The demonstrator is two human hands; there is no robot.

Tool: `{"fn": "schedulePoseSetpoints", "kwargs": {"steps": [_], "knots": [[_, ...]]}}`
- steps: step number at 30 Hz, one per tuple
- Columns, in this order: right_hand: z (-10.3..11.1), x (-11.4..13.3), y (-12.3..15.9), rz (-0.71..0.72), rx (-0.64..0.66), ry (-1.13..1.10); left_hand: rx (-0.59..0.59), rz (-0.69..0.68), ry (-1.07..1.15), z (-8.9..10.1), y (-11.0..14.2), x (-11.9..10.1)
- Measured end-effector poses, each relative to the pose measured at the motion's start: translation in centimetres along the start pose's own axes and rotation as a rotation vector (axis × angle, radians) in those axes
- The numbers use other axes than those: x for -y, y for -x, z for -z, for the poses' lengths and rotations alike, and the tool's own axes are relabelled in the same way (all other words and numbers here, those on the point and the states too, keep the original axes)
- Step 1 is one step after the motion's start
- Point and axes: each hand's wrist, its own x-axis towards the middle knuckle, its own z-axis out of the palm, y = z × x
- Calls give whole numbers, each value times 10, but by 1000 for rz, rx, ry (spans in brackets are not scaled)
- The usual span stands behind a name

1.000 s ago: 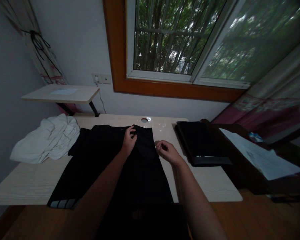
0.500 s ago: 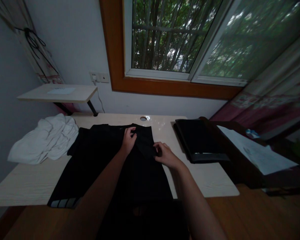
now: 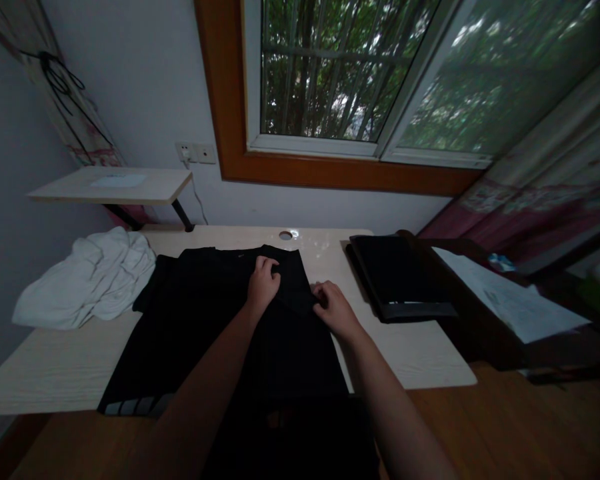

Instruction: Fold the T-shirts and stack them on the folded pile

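A black T-shirt [image 3: 190,300] lies spread on the pale wooden desk [image 3: 405,360], with grey stripes near its lower left corner. Its right side looks folded inward, though the dark fabric hides the details. My left hand [image 3: 264,283] is on the upper right part of the shirt, fingers curled and closed on the fabric. At the shirt's right edge, my right hand [image 3: 336,312] pinches the cloth between thumb and fingers. Its fingertips are partly hidden against the black cloth.
A crumpled white cloth [image 3: 90,280] lies left of the shirt, below a small raised shelf [image 3: 115,187]. Folded black clothing [image 3: 395,273] is stacked at the right. Beyond it, white papers [image 3: 510,293] rest on a dark surface. A window [image 3: 350,80] stands behind the desk.
My left hand has shifted slightly right and its fingers have curled in more. My right hand has closed its thumb and fingers at the shirt's right edge.
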Motion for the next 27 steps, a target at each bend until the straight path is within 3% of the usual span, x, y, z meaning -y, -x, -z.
{"fn": "schedulePoseSetpoints", "kwargs": {"steps": [3,9,13,19,22,27], "knots": [[1,6,0,97,-6,36,1,28,-59,-1,0,0],[3,17,2,231,112,168,-30,36,-70,0,-1,-1],[3,19,2,222,120,185,-114,89,-81,3,0,-1],[5,12,2,122,53,134,-107,60,-205,7,2,-3],[8,12,3,129,79,76,-65,-10,-244,10,5,-7],[11,16,5,148,89,-32,138,-44,-380,9,7,-12]]}}
